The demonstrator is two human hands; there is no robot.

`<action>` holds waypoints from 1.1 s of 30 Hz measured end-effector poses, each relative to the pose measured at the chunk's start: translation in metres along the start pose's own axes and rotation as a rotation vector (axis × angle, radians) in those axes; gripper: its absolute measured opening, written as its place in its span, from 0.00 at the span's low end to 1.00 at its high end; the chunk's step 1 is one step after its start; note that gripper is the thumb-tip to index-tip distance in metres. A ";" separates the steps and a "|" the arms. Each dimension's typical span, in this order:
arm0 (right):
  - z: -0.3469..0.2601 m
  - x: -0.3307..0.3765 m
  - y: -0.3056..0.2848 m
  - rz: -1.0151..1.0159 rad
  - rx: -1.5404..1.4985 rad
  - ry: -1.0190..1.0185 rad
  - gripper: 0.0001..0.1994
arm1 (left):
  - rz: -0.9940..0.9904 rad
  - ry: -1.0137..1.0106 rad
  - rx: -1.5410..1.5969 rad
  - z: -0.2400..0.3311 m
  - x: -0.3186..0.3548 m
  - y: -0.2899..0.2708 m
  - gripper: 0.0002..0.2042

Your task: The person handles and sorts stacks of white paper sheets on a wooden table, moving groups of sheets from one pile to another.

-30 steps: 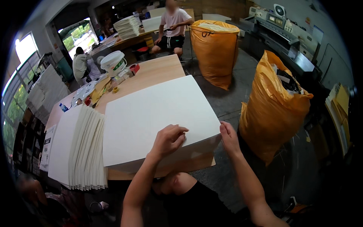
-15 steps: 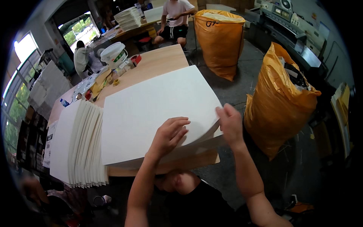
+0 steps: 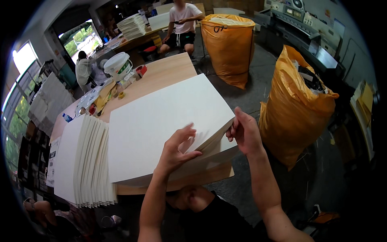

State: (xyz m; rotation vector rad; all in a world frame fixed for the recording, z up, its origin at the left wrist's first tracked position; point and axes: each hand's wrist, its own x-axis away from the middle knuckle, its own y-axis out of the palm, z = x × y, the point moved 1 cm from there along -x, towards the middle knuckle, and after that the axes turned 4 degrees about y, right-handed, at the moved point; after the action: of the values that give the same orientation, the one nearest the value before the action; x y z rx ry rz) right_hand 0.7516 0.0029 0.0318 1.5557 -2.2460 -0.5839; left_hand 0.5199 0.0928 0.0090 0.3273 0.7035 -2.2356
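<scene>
A thick stack of large white paper sheets (image 3: pixel 161 121) lies on the wooden table in front of me. Its near right corner is bent upward, with the edges of several sheets showing. At that corner my right hand (image 3: pixel 245 131) has its fingers curled and its thumb up, pinching the raised sheets; the exact contact is partly hidden. Over the near edge of the stack hovers my left hand (image 3: pixel 177 149), thumb and fingers apart, slightly blurred, holding nothing. Left of the stack, a second pile of white sheets (image 3: pixel 90 161) is fanned out in overlapping bundles.
On the wooden table (image 3: pixel 169 66) stand a white bucket (image 3: pixel 118 66), a red tape roll (image 3: pixel 141 70) and a yellow tape roll (image 3: pixel 121 95). Two full orange bags (image 3: pixel 227 52) stand on the floor at right. Other people are nearby, one sitting behind the table (image 3: pixel 184 22).
The corner of the sheets is raised higher, baring more edges. My right fingers have curled in at it. My left thumb has spread away from the fingers. The view has shifted slightly.
</scene>
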 end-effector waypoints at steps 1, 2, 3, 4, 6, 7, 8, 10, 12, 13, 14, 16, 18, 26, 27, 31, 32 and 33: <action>0.000 0.001 0.000 -0.004 0.016 -0.013 0.22 | 0.018 -0.054 0.084 0.001 0.001 0.002 0.46; 0.000 0.002 -0.001 -0.008 0.032 -0.026 0.23 | 0.011 -0.027 0.064 -0.001 0.002 0.002 0.46; 0.003 0.002 0.001 0.052 0.352 -0.151 0.24 | 0.003 -0.002 0.037 -0.003 0.002 0.002 0.47; 0.008 0.000 0.004 0.113 0.672 -0.276 0.26 | -0.007 0.023 0.011 -0.003 0.003 0.002 0.48; 0.009 0.000 0.003 0.102 0.730 -0.294 0.27 | -0.006 0.015 0.029 0.000 0.002 0.001 0.43; 0.005 0.000 -0.003 0.030 0.467 -0.187 0.28 | 0.026 -0.006 0.054 0.003 0.002 0.003 0.40; 0.002 0.001 -0.005 -0.040 0.204 -0.082 0.28 | 0.058 -0.027 0.078 0.004 0.002 0.003 0.37; -0.003 0.004 0.012 0.078 0.471 -0.162 0.23 | 0.033 0.107 -0.136 -0.008 0.002 -0.002 0.31; 0.006 -0.002 0.012 0.175 0.877 -0.328 0.21 | -0.029 0.149 -0.205 -0.009 0.000 -0.004 0.25; 0.000 -0.003 0.010 0.113 0.507 -0.128 0.18 | -0.080 0.124 -0.167 -0.004 0.000 -0.004 0.22; -0.002 -0.003 0.007 0.073 0.384 -0.074 0.18 | -0.130 0.098 -0.129 0.001 -0.001 -0.004 0.20; -0.005 -0.004 0.004 -0.011 0.134 0.036 0.17 | -0.032 0.164 -0.200 0.010 -0.003 0.004 0.21; -0.003 -0.006 0.004 -0.033 0.089 0.037 0.16 | -0.006 0.162 -0.231 0.015 -0.004 0.005 0.24; 0.002 -0.003 0.001 -0.020 0.056 -0.011 0.18 | -0.007 0.149 -0.195 0.009 -0.003 0.001 0.26; 0.002 -0.002 0.002 0.010 0.116 -0.033 0.19 | -0.004 0.156 -0.204 0.010 -0.002 0.000 0.25; 0.006 -0.004 0.008 0.094 0.414 -0.176 0.19 | 0.152 0.192 -0.249 0.004 -0.004 0.008 0.26; 0.008 -0.005 0.008 0.105 0.502 -0.225 0.19 | 0.106 0.195 -0.286 0.003 -0.004 0.005 0.25; -0.003 -0.002 0.010 0.081 0.272 -0.073 0.18 | 0.063 0.196 -0.325 0.003 -0.004 0.002 0.25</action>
State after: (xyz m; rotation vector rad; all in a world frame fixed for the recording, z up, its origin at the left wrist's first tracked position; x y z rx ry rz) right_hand 0.7457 0.0074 0.0400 1.5784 -2.5172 -0.3276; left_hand 0.5245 0.0922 0.0127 0.4026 1.1277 -2.0051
